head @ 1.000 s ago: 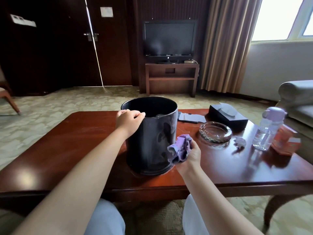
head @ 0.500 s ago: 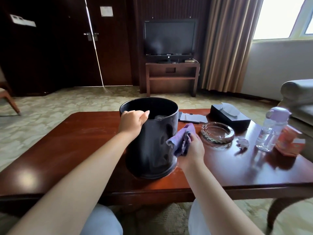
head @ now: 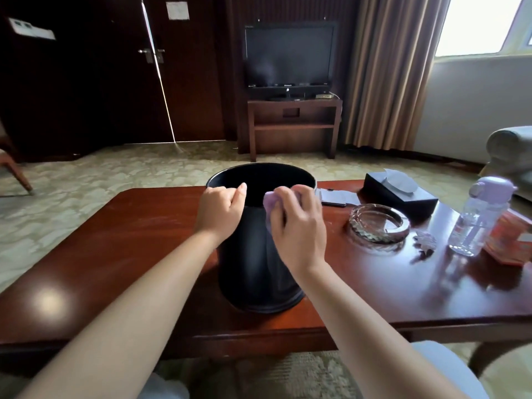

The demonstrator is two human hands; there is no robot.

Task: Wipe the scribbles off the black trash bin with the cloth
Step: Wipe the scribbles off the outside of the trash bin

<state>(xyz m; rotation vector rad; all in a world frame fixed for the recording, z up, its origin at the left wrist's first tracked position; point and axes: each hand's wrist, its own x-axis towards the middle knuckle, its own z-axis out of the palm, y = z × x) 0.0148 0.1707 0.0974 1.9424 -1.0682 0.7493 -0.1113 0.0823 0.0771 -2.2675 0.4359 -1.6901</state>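
Bin: black trash bin (head: pixel 256 263) ctr frame, upright on bench (head: pixel 115 254).
L hand (head: pixel 220 210): fingers grasp near rim.
R hand (head: pixel 299 226): fingers clench cloth (head: pixel 270 204) at rim.
Room: bare bench left of bin; ashtray (head: pixel 378 223) right.
Writing: none legible.

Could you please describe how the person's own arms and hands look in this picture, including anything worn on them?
Both forearms are bare from the bottom edge of the picture up to the wrists; no sleeve, watch, bracelet or glove shows. The left hand and the right hand carry no visible ring, and their nails look short and unpainted. Light-coloured clothing covers the knees below the table.
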